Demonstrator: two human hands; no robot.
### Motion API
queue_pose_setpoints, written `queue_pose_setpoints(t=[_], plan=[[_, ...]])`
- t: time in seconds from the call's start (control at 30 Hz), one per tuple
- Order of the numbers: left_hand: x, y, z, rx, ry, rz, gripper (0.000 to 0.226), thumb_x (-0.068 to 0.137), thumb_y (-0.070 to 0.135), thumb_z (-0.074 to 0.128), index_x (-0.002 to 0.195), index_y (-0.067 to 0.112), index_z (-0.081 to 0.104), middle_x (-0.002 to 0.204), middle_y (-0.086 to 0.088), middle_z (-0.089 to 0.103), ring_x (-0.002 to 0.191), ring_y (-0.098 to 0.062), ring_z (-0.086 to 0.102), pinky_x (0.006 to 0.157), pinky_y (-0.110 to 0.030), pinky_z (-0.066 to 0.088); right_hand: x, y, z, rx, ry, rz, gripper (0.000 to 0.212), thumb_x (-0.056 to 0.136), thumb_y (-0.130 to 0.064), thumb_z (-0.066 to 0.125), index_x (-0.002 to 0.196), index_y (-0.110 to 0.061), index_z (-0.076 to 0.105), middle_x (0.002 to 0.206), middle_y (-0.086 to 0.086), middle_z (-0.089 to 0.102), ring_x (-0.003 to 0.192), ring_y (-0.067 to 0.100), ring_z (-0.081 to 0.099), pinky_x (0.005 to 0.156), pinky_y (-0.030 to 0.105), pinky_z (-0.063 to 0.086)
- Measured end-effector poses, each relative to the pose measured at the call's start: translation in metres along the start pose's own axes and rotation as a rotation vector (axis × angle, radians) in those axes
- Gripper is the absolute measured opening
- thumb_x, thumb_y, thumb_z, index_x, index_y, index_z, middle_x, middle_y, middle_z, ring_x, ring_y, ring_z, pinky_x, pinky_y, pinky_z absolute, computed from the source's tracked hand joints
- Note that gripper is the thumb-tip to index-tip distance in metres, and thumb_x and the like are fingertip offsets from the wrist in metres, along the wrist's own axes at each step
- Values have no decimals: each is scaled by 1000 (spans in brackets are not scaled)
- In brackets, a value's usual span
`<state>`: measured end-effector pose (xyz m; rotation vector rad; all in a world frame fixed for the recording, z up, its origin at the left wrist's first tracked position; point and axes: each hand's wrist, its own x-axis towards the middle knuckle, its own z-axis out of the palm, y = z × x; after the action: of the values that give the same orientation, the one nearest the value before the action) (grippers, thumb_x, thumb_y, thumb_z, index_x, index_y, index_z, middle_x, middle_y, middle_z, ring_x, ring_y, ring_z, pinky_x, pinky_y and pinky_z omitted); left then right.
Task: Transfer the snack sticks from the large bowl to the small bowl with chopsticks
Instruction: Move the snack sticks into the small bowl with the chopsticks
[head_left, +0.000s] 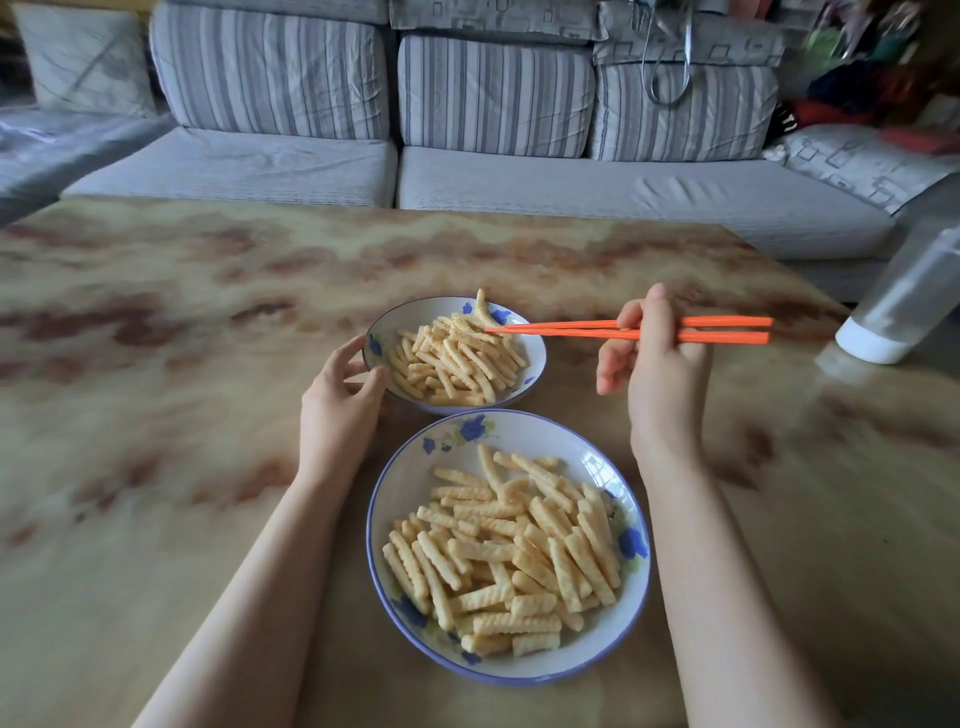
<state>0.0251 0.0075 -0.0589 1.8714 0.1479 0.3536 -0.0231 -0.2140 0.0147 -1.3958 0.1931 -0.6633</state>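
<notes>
Delivering step: the right hand (654, 374) brings the chopsticks (571, 329), a slim orange plastic pair, level over the far right part of the small bowl (379, 327), white ceramic with blue flowers; the tips are nearly together.
Carried stick: one pale yellow ridged snack stick (480, 304) stands tilted at the tips against the small bowl's far rim. I cannot tell whether it is pinched or let go.
Right fingers: curled round the chopsticks, gripping them, one finger raised.
Left hand (337, 400): fingers and thumb curved round the small bowl's left rim, holding it steady.
Large bowl (519, 431): matching flowered ceramic, just nearer than the small bowl, with many snack sticks (509, 551) in it. By my estimate the task is about half done.
Next move: probably part the tips, see that the stick falls inside the rim, then reach back and lightly pinch another by its middle.
</notes>
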Motion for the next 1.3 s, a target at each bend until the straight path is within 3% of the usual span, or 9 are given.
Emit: queue_pose_setpoints(t=[0.33,0.53,0.67,0.8,1.0,1.23,1.3], plan=[[0,1,0,3,3,0,42,89,17,56,129,27,58,101,3,68,52,7,59,53,-2,41,3,10,-2,-80,-77,16,38,104,-30,37,72,-13,50,40,0,52,34,16,48,39,21,35],[0,1,0,7,-2,-3,43,89,19,57,130,28,57,103,5,69,66,-5,64,61,-10,46,1,-16,-17,-35,-57,-9,40,102,-30,39,67,-14,49,36,0,45,31,17,39,37,19,28],[1,0,0,5,-2,-6,42,89,19,57,130,28,57,105,4,69,66,-3,64,65,-13,47,-5,-39,-29,-98,-217,-2,41,102,-30,38,65,-13,47,34,2,40,28,18,33,37,19,23],[1,-1,0,17,-3,-1,42,89,19,57,131,28,57,102,6,68,54,9,59,55,-2,41,-12,-53,-37,-244,-393,-8,43,101,-33,40,64,-12,49,35,5,39,27,21,32,35,19,24],[0,1,0,13,-5,0,42,89,17,57,130,27,57,99,7,67,54,7,59,55,-3,42,-16,-62,-43,-285,-438,-2,44,101,-32,40,63,-11,47,34,4,37,26,21,29,34,18,25],[-1,2,0,0,-5,-10,42,89,19,57,131,28,57,94,12,66,78,-12,66,71,-18,47,-18,-56,-39,-348,-506,78,42,99,-34,43,64,-11,49,35,7,39,27,20,30,34,17,25],[-1,1,0,4,-5,-12,42,89,19,57,131,28,57,97,10,66,76,-11,66,70,-17,47,-18,-53,-36,-338,-510,81,43,100,-35,42,65,-10,49,37,8,39,28,20,31,34,17,27]])
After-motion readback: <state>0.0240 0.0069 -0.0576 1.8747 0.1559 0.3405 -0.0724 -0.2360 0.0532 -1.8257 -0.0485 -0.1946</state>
